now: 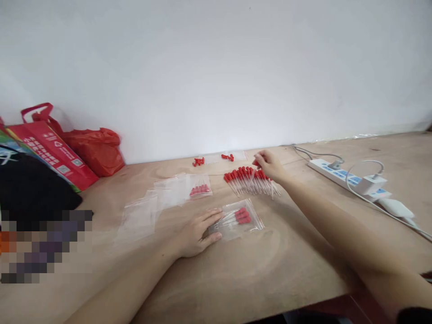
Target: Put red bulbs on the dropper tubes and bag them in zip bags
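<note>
from where i stand, the person's left hand [199, 231] lies loosely spread, palm down on the plywood table [276, 274], with its fingers on the left edge of a clear zip-seal bag [232, 231]. inside that bag is a small set of red-bulbed droppers [242, 216], their bulbs toward the seal. the right hand [268, 163] is at the far right side of a fanned pile of matching droppers [249, 182], fingers curled in by the red bulbs; i can't tell whether it has pinched one.

left of the pile, another zip-seal bag [195, 180] shows a row of red bulbs, and flat clear bags [138, 216] overlap beside it. farther back are two small clusters of red pieces, one left [198, 161] and one right [227, 157], near the wall.

at the left, a red shopping bag [50, 146] carries white chinese characters, a recycling mark and what look like qr codes, too blurred for me to read. a red plastic bag [97, 150] slumps behind it. on the right, a white power strip [322, 167] bears blue labels, also illegible, with a white charger [372, 183] plugged in.
</note>
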`<state>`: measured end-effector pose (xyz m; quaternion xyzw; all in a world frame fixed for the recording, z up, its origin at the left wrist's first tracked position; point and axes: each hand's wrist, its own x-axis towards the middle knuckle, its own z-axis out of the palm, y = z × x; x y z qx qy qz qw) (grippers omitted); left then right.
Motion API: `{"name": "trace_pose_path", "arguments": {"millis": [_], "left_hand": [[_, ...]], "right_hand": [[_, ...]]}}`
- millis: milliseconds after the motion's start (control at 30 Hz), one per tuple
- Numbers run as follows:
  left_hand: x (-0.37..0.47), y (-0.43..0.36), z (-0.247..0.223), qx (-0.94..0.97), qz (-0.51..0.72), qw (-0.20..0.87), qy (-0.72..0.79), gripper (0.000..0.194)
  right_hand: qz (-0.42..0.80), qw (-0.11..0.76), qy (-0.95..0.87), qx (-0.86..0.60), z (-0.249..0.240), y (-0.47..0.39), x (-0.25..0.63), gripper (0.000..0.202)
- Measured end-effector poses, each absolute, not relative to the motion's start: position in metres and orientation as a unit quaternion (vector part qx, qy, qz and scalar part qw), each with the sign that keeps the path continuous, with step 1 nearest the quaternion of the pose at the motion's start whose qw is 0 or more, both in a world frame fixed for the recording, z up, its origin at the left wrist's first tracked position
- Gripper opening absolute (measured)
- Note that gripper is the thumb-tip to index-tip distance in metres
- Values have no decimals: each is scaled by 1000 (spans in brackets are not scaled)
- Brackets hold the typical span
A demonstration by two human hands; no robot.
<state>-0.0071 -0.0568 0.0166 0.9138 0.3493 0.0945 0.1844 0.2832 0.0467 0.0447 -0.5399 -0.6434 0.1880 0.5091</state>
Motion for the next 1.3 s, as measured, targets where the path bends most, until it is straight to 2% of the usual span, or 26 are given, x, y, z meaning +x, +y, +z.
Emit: {"name": "trace_pose_path", "arguments": {"millis": [100, 233, 367, 633, 933, 1067, 1300], "left_hand": [[-6, -57, 17, 913, 108, 184, 346, 48], [-6, -57, 17, 913, 114, 187, 345, 43], [-5, -57, 18, 910, 111, 190, 352, 42], [-5, -58, 20, 911, 105, 188, 351, 46], [-5, -57, 19, 908, 111, 189, 357, 51], [-4, -58, 19, 907, 117, 189, 357, 51], [-5, -57, 17, 908, 122, 192, 352, 51]], "right_hand": [[239, 618, -547, -511, 26, 12, 300, 30], [335, 667, -455, -487, -6, -15, 304, 40], [419, 676, -391, -463, -19, -22, 293, 42], [553, 616, -373, -419, -14, -35, 266, 36], [613, 464, -482, -420, -5, -42, 261, 37], [601, 408, -530, -436, -4, -44, 256, 31], [523, 406, -536, -523, 1, -38, 240, 14]]}}
